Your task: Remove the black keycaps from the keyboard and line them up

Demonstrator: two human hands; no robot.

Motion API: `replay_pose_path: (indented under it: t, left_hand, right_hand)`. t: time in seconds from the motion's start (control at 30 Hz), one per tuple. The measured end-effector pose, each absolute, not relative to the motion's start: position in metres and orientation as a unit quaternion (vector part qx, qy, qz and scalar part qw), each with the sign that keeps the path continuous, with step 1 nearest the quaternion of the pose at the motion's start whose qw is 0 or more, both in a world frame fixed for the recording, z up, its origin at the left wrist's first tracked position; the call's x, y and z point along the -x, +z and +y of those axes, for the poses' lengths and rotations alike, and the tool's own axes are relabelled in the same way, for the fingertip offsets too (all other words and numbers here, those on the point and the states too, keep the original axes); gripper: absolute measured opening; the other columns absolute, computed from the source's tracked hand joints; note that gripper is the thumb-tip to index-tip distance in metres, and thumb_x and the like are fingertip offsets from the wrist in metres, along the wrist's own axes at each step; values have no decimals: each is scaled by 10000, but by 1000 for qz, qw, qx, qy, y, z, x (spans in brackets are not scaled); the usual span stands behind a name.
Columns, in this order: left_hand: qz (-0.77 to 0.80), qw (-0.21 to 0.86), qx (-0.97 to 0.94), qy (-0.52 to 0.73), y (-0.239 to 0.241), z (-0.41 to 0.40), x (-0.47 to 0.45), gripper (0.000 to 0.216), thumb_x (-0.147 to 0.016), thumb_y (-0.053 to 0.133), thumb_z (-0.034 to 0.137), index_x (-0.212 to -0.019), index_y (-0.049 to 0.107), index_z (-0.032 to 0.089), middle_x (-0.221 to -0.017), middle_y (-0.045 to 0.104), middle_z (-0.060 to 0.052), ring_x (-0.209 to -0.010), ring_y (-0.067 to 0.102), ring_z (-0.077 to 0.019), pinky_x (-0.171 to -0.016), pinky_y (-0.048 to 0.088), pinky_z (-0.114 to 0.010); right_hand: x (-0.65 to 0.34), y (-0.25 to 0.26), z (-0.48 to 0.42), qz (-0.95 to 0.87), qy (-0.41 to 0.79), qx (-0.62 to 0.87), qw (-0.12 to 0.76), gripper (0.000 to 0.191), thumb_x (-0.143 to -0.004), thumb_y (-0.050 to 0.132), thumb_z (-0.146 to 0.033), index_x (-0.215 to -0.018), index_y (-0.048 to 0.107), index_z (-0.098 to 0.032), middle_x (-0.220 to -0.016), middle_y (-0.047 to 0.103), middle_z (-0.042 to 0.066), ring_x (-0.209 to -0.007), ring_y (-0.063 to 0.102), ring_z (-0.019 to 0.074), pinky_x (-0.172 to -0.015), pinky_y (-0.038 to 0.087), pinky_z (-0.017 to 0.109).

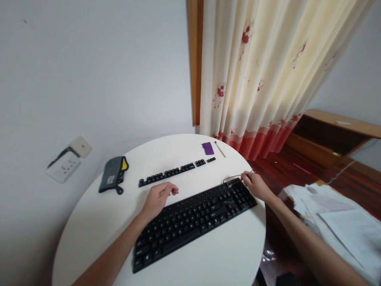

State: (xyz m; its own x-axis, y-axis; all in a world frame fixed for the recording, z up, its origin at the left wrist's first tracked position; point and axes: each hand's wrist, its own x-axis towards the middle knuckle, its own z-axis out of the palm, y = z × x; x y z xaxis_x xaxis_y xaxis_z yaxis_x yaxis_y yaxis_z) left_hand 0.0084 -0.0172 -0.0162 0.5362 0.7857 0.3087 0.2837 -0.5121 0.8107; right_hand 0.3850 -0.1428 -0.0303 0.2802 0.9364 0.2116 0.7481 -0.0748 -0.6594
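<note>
A black keyboard (193, 222) lies slantwise on a round white table (98, 222). My left hand (157, 198) hovers over the keyboard's far edge near its middle, fingers curled loosely, with nothing visible in them. My right hand (256, 185) is at the keyboard's far right corner, fingers pinched on a thin wire tool (235, 177) that loops toward the keys. Beyond the keyboard a row of loose black keycaps (175, 171) is lined up on the table.
A grey and yellow pouch (113, 174) lies at the table's left. A purple cloth (208, 148) and a thin stick (220, 149) sit at the far edge. A wall socket (67, 161), curtains (268, 79) and papers (339, 222) at the right surround the table.
</note>
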Motion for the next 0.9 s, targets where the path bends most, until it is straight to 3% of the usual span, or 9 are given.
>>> replay_pose_path:
  t: [0.23,0.53,0.9]
  left_hand:
    - [333,364,-798,345,-17,-16,-7,363,-938,448,371,-785,694,152,-719,693,-43,-674,612,-153,-640,478,-250]
    - [340,372,-794,342,-17,-17,-7,360,-938,451,372,-787,692,151,-725,693,-43,-680,615,-154,-648,479,-255]
    - [338,367,-797,341,-17,-16,-6,365,-943,442,372,-795,691,150,-732,695,-43,-689,617,-156,-660,486,-258]
  right_hand:
    - [-377,-29,-146,-583,31,784,211,335,-936,395,-388,-777,611,-187,-753,683,97,-692,630,212,-639,392,273]
    - [-403,-55,-142,-468,209,751,415,438,-909,412,-468,-731,647,-144,-726,712,114,-655,688,214,-609,517,282]
    - [-406,-59,-145,-408,254,727,490,379,-857,535,-473,-750,659,-132,-705,726,130,-629,708,231,-628,582,328]
